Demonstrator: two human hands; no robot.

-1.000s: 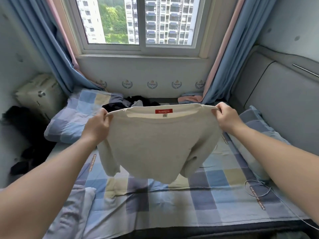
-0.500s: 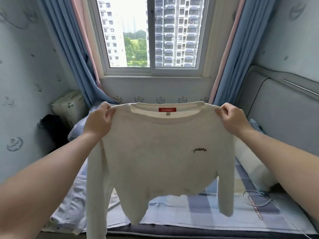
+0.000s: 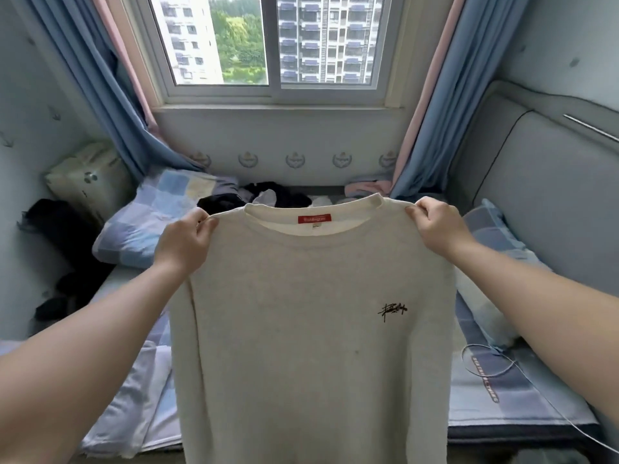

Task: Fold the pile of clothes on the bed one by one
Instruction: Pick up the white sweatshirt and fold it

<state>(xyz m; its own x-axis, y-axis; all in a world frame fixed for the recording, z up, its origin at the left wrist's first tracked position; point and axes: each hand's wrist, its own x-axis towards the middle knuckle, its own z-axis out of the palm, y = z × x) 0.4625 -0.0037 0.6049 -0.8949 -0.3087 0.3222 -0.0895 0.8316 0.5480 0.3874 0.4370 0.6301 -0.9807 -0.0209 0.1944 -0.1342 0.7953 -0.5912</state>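
Cream sweater point(image 3: 301, 329) is held up over the bed point(image 3: 502, 390), pinched at each shoulder by left hand point(image 3: 184, 242) and right hand point(image 3: 435, 229). Long axis hangs vertical, level between both; the unfolded pile point(image 3: 268, 197) lies beyond.

A cream long-sleeved knit sweater point(image 3: 301, 329) with a red neck label and small black chest script hangs upright, spread wide, held at both shoulders; a dark-and-white heap of clothes point(image 3: 268, 197) lies behind it at the far end of the checked-sheeted bed point(image 3: 522, 400).
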